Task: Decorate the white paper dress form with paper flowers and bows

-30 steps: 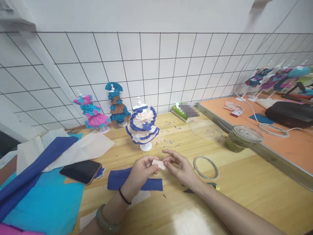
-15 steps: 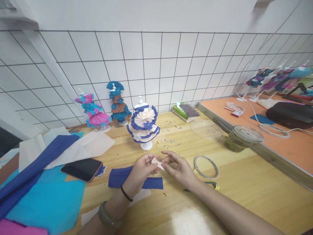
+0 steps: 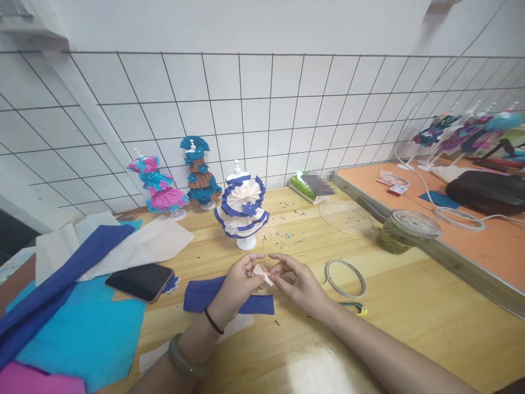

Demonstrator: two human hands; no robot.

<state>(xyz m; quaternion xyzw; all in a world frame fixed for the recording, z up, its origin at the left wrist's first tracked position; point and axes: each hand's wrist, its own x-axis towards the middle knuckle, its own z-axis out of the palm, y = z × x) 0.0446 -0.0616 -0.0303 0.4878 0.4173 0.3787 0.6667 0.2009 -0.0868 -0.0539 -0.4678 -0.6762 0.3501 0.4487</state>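
The left hand [image 3: 241, 280] is pinching a pale pleated paper piece [image 3: 261, 274] between thumb and fingers, at the piece's left side. The right hand [image 3: 298, 285] is pinching the narrower right end of the same piece, its index finger arching above. Both hands are holding the pleated paper piece clear of the counter [image 3: 418, 339], in front of the blue-and-white paper dress [image 3: 241, 203], which is standing upright on a white base.

Beneath the left hand and forearm, a dark blue paper strip [image 3: 200, 298] is lying flat; nearer the wearer, a white paper strip [image 3: 240, 326] is lying partly covered by the forearm. A black band [image 3: 214, 322] and a bangle [image 3: 184, 358] are encircling the left arm. Beyond the right forearm, a cutting tool [image 3: 360, 309] is showing its yellow-and-green handle, and a metal ring [image 3: 346, 278] is resting just behind it.

To the left, I am seeing a phone [image 3: 139, 282] resting near the turquoise sheet [image 3: 82, 339]. Farther back, a pink-and-turquoise dress [image 3: 164, 192] and a teal-and-brown dress [image 3: 200, 178] are standing near the tiled wall. Small paper scraps [image 3: 287, 237] are lying scattered beside the blue-and-white paper dress; a clear container [image 3: 404, 232] is standing at the right.
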